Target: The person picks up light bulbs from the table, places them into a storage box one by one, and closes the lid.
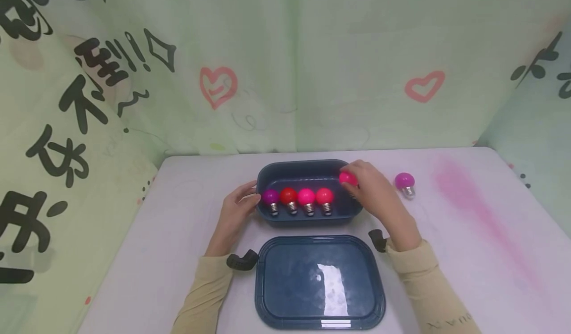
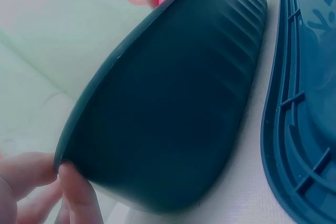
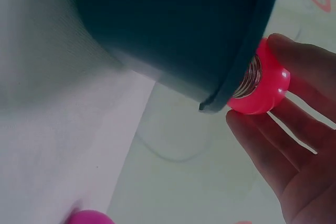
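Observation:
A dark blue oblong plastic box [image 1: 308, 220] stands on the table with several small light bulbs in a row inside, screw bases toward the near side: a purple bulb [image 1: 270, 196], a red bulb [image 1: 288, 195], a pink bulb [image 1: 306, 196] and a coral-pink bulb [image 1: 324, 195]. At the box's left end, my left hand [image 1: 235, 212] pinches the rim between thumb and finger, as the left wrist view shows. My right hand [image 1: 374, 190] holds a bright pink bulb [image 3: 268, 85] by its globe at the box's right end, metal base over the rim.
A magenta bulb [image 1: 405, 181] lies on the white table [image 1: 464, 274] to the right of the box. In front of the box lies a dark blue lid [image 1: 294, 284]. Behind the table hangs a pale green curtain [image 1: 339, 36] with drawn hearts.

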The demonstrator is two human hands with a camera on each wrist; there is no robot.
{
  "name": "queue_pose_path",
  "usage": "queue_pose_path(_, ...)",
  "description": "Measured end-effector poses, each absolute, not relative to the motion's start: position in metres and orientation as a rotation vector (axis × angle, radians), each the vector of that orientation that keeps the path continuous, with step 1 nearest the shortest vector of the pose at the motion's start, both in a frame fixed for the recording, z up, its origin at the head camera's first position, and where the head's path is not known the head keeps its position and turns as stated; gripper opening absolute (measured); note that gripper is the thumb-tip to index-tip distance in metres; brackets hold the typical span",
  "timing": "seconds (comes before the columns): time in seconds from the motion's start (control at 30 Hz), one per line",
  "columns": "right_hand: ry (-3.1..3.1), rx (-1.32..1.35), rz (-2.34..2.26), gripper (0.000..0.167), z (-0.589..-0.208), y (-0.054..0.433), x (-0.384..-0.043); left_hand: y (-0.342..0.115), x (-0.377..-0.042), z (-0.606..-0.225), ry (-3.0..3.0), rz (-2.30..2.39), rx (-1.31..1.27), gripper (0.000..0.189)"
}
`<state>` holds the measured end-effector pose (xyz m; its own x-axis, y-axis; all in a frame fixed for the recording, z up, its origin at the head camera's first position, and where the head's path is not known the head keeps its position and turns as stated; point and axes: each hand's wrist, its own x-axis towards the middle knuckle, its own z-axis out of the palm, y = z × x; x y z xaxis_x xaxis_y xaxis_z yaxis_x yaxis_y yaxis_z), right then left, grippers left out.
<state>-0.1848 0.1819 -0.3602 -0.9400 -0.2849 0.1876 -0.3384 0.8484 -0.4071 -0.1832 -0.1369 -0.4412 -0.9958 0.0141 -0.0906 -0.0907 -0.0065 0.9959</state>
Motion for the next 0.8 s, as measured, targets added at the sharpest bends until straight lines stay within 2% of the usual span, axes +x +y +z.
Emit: queue_pose_path(0.8,-2.842,0.673,0.520,0.033,-0.393,0.174,-0.222,-0.130,-0.192,-0.442,2.186,2.186,-0.113,0.045)
